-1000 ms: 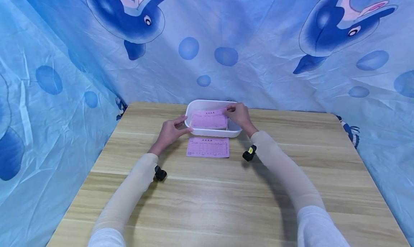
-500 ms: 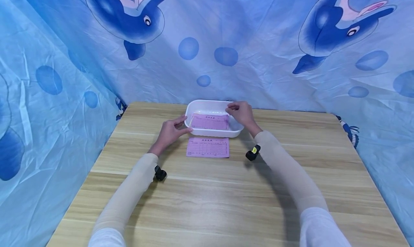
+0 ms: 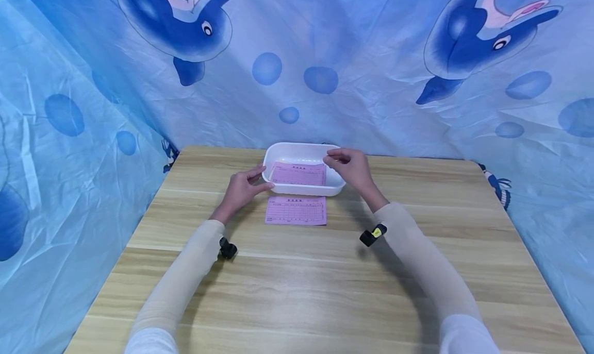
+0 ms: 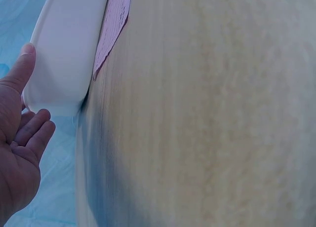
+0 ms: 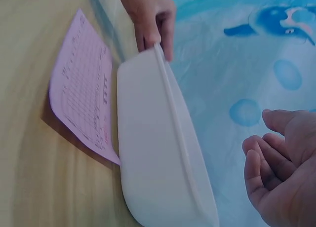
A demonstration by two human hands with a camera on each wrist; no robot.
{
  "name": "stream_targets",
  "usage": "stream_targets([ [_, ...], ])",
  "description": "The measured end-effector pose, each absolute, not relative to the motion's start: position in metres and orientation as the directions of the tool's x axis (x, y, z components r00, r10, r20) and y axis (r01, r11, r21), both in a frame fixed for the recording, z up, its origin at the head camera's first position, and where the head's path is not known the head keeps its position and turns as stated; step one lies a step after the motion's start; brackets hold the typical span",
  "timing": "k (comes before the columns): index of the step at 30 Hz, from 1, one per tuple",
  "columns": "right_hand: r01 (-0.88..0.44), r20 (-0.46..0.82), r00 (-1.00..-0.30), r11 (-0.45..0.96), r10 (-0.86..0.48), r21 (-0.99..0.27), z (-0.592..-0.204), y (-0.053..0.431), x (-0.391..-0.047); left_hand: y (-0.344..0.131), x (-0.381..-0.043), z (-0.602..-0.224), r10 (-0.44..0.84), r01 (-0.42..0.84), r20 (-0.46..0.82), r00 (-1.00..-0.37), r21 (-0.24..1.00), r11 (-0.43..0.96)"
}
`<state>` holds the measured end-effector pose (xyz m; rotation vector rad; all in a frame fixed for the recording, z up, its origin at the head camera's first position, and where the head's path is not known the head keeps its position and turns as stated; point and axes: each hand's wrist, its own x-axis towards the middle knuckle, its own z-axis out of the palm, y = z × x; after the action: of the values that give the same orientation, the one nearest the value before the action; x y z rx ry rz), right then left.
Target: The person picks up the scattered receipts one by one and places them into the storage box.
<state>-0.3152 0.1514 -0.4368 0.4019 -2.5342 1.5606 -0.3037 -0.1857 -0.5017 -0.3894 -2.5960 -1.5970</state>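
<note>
A white plastic tray [image 3: 303, 190] stands near the back of the table. Inside it lies a pink printed form slip [image 3: 299, 174]. A second pink form slip [image 3: 296, 211] lies flat on the table just in front of the tray. My left hand [image 3: 242, 189] holds the tray's left end, thumb [image 4: 23, 64] at the rim and fingers spread along the end wall. Over the tray's right end hovers my right hand [image 3: 351, 167], its fingers loosely bent with nothing between them; the right wrist view shows that hand [image 5: 284, 163] beside the tray.
The wooden table [image 3: 297, 282] stretches toward me and out to both sides. Blue cloth with dolphins and bubbles [image 3: 320, 80] hangs behind the table and along its left side. Black wrist cameras [image 3: 373, 235] sit on both sleeved arms.
My right hand has let go of the pink slip, which now lies in the tray, and has drawn back slightly to the right. The left hand stays at the tray's end.
</note>
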Motion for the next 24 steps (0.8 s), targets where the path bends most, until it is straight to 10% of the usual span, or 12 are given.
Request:
stream_targets([
  [24, -0.252, 0.183, -0.964, 0.442, -0.194, -0.861, -0.465, 0.161, -0.255, -0.185, -0.303, -0.500, 0.175, 0.231, 0.170, -0.970, 0.870, 0.434],
])
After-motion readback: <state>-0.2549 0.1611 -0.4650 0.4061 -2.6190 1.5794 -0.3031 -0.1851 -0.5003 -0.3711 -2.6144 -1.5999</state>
